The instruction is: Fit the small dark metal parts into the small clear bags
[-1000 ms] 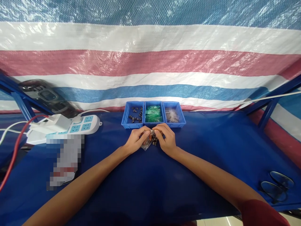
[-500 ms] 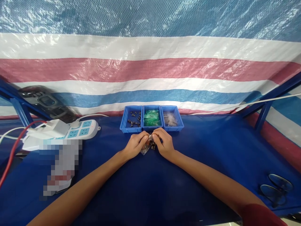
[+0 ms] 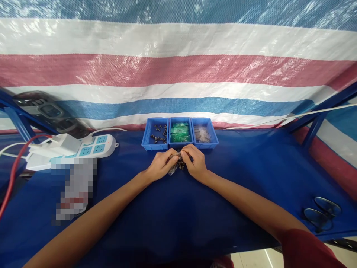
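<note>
Between my hands is a small clear plastic bag [image 3: 173, 170]. My left hand [image 3: 161, 165] pinches its left side, and my right hand [image 3: 195, 160] pinches it from the right, with the fingertips of both close together. Several small dark screws [image 3: 181, 164] show between the hands; whether they lie in the bag or on the table behind it I cannot tell. Just beyond stand three joined blue bins: the left bin [image 3: 147, 138] has loose screws, the middle bin [image 3: 180, 120] green packets [image 3: 180, 132], the right bin [image 3: 213, 138] clear plastic bags [image 3: 202, 134].
On the left of the blue table [image 3: 173, 219] lie a white power strip [image 3: 107, 147] with plugs and cables, and a blurred-out object [image 3: 76, 193]. Eyeglasses [image 3: 320, 214] rest at the right. A striped plastic sheet [image 3: 178, 70] hangs behind the bins.
The whole view has tilted down slightly, so everything sits higher in the picture. My hands keep their pinch on the plastic bag, with only slight finger movement.
</note>
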The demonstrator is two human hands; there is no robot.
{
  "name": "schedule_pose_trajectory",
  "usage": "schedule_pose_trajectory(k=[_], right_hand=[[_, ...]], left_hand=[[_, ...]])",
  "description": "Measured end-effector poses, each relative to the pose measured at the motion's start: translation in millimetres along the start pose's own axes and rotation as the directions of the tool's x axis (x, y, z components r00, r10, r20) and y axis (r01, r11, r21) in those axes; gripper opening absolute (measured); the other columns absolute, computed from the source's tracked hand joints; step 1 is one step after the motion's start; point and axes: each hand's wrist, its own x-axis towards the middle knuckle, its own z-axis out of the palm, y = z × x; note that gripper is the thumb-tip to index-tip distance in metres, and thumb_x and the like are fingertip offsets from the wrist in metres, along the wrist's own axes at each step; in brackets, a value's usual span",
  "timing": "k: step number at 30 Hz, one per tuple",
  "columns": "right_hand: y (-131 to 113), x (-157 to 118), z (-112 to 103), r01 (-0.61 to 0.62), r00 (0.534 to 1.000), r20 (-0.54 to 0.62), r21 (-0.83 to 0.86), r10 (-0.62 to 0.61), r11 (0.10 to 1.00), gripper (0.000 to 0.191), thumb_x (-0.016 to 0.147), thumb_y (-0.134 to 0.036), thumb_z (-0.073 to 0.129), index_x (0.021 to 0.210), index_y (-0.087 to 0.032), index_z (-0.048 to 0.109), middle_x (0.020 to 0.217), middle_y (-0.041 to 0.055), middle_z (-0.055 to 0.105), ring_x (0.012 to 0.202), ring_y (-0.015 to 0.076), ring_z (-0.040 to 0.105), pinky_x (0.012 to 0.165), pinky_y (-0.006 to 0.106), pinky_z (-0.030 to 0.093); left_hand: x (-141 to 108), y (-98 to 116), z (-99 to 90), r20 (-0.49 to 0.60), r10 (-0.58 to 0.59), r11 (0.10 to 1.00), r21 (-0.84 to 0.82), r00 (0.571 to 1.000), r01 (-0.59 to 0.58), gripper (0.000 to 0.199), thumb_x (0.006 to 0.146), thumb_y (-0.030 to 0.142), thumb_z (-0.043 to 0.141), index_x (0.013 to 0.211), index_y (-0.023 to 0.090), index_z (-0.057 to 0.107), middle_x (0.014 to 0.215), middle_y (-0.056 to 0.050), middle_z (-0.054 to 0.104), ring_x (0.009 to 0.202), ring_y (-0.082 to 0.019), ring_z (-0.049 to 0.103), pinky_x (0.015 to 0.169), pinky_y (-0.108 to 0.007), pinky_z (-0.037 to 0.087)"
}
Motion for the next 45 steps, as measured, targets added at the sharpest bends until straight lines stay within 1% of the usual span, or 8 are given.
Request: schedule_pose_trajectory(k=[5, 8, 10, 15, 26, 32, 37, 45], right_hand=[[1, 0, 1, -0.003, 1.000, 0.005, -0.001, 0.003, 1.000, 0.023, 0.094, -0.026, 0.042, 0.078, -0.018, 0.058, 0.076, 0.0047, 0.058, 0.070, 0.0153, 0.055, 0.067, 0.029, 0.047], [0, 0, 1, 0.005, 1.000, 0.012, -0.003, -0.005, 1.000, 0.024, 0.093, -0.026, 0.042, 0.078, -0.018, 0.058, 0.076, 0.0048, 0.058, 0.070, 0.0154, 0.056, 0.067, 0.029, 0.047], [0, 0, 1, 0.009, 1.000, 0.013, -0.001, -0.009, 1.000, 0.024, 0.094, -0.026, 0.041, 0.078, -0.018, 0.057, 0.076, 0.0048, 0.058, 0.070, 0.0155, 0.055, 0.067, 0.029, 0.047], [1, 0, 0, -0.005, 1.000, 0.019, 0.003, 0.005, 1.000, 0.024, 0.094, -0.027, 0.041, 0.078, -0.018, 0.056, 0.074, 0.0038, 0.056, 0.068, 0.0149, 0.054, 0.065, 0.029, 0.045], [0, -1, -1, -0.051, 0.997, 0.059, 0.037, 0.049, 0.998, 0.023, 0.093, -0.031, 0.041, 0.084, -0.018, 0.058, 0.076, 0.0035, 0.056, 0.065, 0.0137, 0.052, 0.061, 0.027, 0.043], [2, 0, -1, -0.119, 0.992, 0.061, 0.099, 0.114, 0.988, 0.021, 0.092, -0.031, 0.046, 0.083, -0.018, 0.059, 0.075, 0.0023, 0.055, 0.061, 0.0120, 0.051, 0.058, 0.025, 0.043], [3, 0, 0, -0.134, 0.991, 0.038, 0.093, 0.131, 0.987, 0.021, 0.090, -0.033, 0.050, 0.078, -0.018, 0.059, 0.072, 0.0015, 0.056, 0.060, 0.0124, 0.052, 0.057, 0.025, 0.042], [3, 0, 1, -0.156, 0.987, 0.029, 0.048, 0.155, 0.987, 0.021, 0.089, -0.030, 0.051, 0.074, -0.018, 0.059, 0.069, 0.0010, 0.057, 0.061, 0.0124, 0.053, 0.059, 0.025, 0.042]], left_hand=[[-1, -4, 3.0, 0.013, 0.073, 0.984, 0.162, 0.997, -0.074, 0.028, 0.094, 0.037, 0.036, 0.083, 0.017, 0.052, 0.058, 0.003, 0.054, 0.050, -0.009, 0.049, 0.054, -0.021, 0.035], [-2, -6, 5.6, -0.011, 0.145, 0.955, 0.264, 0.989, -0.137, 0.030, 0.095, 0.036, 0.034, 0.084, 0.017, 0.054, 0.059, 0.002, 0.055, 0.050, -0.010, 0.051, 0.054, -0.022, 0.035], [-2, -8, 7.0, -0.029, 0.165, 0.946, 0.288, 0.986, -0.150, 0.029, 0.095, 0.036, 0.033, 0.087, 0.017, 0.055, 0.061, 0.001, 0.057, 0.052, -0.011, 0.052, 0.054, -0.022, 0.036], [-2, -9, 8.1, -0.042, 0.162, 0.945, 0.294, 0.986, -0.142, 0.031, 0.095, 0.037, 0.033, 0.091, 0.018, 0.055, 0.065, 0.000, 0.060, 0.054, -0.011, 0.055, 0.055, -0.022, 0.037], [-2, -5, 3.2, -0.044, 0.122, 0.968, 0.227, 0.992, -0.109, 0.017, 0.093, 0.029, 0.042, 0.099, 0.018, 0.054, 0.072, 0.001, 0.064, 0.060, -0.011, 0.060, 0.058, -0.021, 0.039], [-1, -8, 4.6, -0.051, 0.129, 0.969, 0.220, 0.990, -0.115, 0.017, 0.094, 0.028, 0.044, 0.101, 0.018, 0.054, 0.070, 0.002, 0.064, 0.060, -0.010, 0.060, 0.058, -0.019, 0.040], [-2, -11, 6.2, -0.073, 0.192, 0.949, 0.266, 0.979, -0.167, 0.018, 0.094, 0.029, 0.044, 0.100, 0.017, 0.056, 0.071, 0.001, 0.065, 0.060, -0.010, 0.061, 0.058, -0.019, 0.042], [-2, -10, 9.2, -0.197, 0.307, 0.902, 0.372, 0.931, -0.219, 0.020, 0.093, 0.031, 0.046, 0.092, 0.016, 0.059, 0.067, 0.000, 0.066, 0.054, -0.009, 0.060, 0.053, -0.018, 0.041]])
